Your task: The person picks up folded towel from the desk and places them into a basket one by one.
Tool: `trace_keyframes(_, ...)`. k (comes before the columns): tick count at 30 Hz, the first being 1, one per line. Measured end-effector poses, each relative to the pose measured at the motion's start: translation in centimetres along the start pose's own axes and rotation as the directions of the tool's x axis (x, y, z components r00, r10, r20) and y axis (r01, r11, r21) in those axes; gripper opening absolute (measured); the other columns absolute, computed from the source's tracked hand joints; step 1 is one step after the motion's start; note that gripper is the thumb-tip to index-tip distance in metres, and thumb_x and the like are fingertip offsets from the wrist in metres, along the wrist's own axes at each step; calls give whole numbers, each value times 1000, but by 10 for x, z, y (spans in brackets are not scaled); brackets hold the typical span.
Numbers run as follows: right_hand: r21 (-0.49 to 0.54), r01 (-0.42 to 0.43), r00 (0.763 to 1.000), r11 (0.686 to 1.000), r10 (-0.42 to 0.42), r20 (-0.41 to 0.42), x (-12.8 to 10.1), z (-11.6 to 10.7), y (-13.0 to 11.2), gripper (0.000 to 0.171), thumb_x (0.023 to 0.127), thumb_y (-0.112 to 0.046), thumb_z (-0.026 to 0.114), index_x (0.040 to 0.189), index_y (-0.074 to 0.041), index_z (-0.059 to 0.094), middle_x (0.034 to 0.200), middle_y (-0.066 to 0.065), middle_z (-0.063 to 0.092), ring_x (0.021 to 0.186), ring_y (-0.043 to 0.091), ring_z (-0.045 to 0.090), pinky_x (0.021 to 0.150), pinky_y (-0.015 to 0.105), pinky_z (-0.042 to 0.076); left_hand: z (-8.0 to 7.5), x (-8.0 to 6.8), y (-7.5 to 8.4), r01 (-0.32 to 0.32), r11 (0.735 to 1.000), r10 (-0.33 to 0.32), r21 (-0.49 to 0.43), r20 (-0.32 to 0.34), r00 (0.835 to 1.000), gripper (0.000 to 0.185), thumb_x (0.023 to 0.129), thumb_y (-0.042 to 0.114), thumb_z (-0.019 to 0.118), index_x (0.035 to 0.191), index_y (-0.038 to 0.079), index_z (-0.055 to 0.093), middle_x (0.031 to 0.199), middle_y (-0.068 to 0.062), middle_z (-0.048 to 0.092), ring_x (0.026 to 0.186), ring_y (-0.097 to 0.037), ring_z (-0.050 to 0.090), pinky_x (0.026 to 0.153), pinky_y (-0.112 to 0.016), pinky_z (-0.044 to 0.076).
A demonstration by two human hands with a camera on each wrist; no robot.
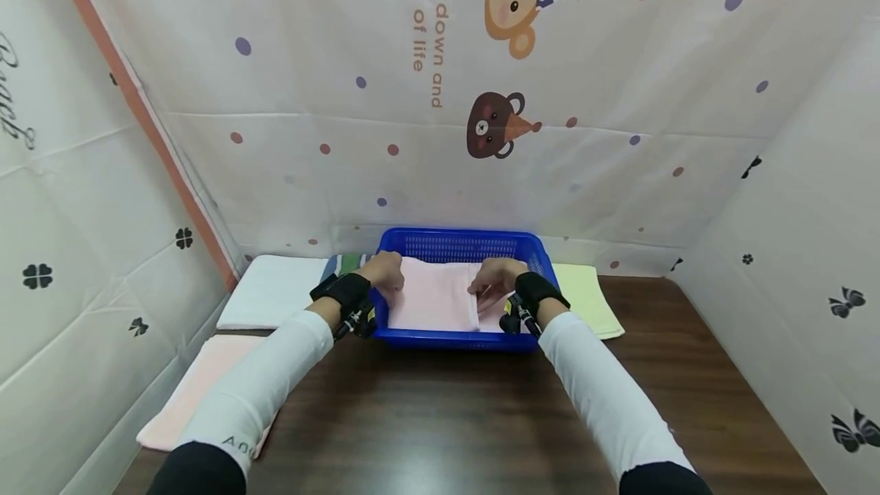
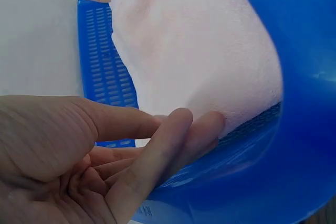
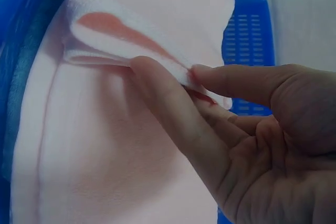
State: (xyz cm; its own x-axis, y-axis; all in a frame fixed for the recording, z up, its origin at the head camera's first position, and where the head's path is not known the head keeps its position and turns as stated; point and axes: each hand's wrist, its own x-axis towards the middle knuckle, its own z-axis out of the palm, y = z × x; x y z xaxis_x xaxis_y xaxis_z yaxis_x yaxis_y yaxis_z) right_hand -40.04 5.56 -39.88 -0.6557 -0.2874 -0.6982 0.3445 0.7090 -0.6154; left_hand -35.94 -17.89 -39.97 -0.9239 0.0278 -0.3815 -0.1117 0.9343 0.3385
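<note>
A folded pink towel [image 1: 436, 292] lies inside a blue plastic basket [image 1: 454, 341] with slotted walls. At the towel's left edge my left hand [image 1: 386, 275] pinches it between thumb and fingers, close to the basket's left wall. My right hand [image 1: 498, 279] pinches the opposite edge, where the right wrist view shows the open layers of the fold [image 3: 126, 35] between thumb and forefinger. Beneath that edge, a second pink towel [image 3: 131, 156] lies flat in the basket. A strip of blue-green cloth [image 3: 23, 93] shows beside it.
Left of the basket lie a white towel [image 1: 275, 292], a striped towel [image 1: 346, 264] partly behind my left hand, and another pink towel [image 1: 199, 388] nearer me. A yellow-green towel [image 1: 584, 300] is on the right. Printed cloth walls surround the brown wooden table [image 1: 426, 418].
</note>
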Motion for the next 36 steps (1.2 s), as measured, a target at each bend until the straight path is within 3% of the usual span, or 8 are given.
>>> trace_keyframes(7,-85,0,999,996,4,52,6,3,5,19,104,-13,59,102,3,69,85,13,71,66,15,73,73,25,61,4,-2,2,5,998,-1,-65,60,998,35,94,5,67,126,-6,57,108,-18,64,64,-16,67,56,-22,54)
trace_keyframes(14,-65,-15,1000,998,16,24,5,12,7,15,104,-12,59,100,2,65,81,13,70,64,16,72,75,26,62,6,-10,-2,4,977,36,-214,179,983,43,102,15,60,136,-10,51,128,-24,66,86,-25,78,77,-30,62)
trace_keyframes(20,-104,22,1000,994,-23,-9,-3,10,7,30,105,-22,58,114,4,66,89,16,75,78,24,76,88,37,61,5,-12,-4,-77,985,103,-154,172,980,40,105,18,56,134,-9,57,120,-22,70,89,-22,76,79,-27,61)
trace_keyframes(24,-135,69,994,988,-80,-75,-23,1,11,41,106,-26,55,135,3,57,111,23,74,99,33,75,97,44,59,2,-20,-9,-219,964,232,-154,74,970,35,104,13,55,128,-10,63,104,-23,75,88,-28,77,74,-29,63)
trace_keyframes(27,-173,138,977,975,-162,-135,-41,-8,16,43,106,-23,54,140,4,54,122,28,70,108,37,72,95,46,59,0,-27,-16,-338,926,333,-168,-57,941,33,103,9,53,125,-12,64,100,-26,74,81,-32,77,69,-32,63)
trace_keyframes(29,-227,192,955,955,-235,-181,-53,-15,22,41,106,-21,53,138,5,57,121,29,70,106,38,73,90,45,61,0,-31,-23,-400,910,380,-108,-171,909,30,102,9,53,121,-10,67,97,-23,74,73,-28,74,63,-30,61)
trace_keyframes(33,-406,277,870,871,-407,-279,-75,-30,47,31,105,-17,53,114,9,67,94,25,74,80,34,75,72,40,64,6,-39,-42,-423,906,402,31,-380,833,23,100,9,57,110,-6,70,89,-16,71,63,-16,62,54,-26,49)
trace_keyframes(36,-506,300,785,809,-510,-350,-86,-41,71,27,103,-14,53,103,9,67,76,19,71,64,27,70,62,37,62,13,-43,-58,-412,910,386,40,-444,809,16,98,8,59,103,-5,66,78,-11,65,58,-15,54,51,-26,41)
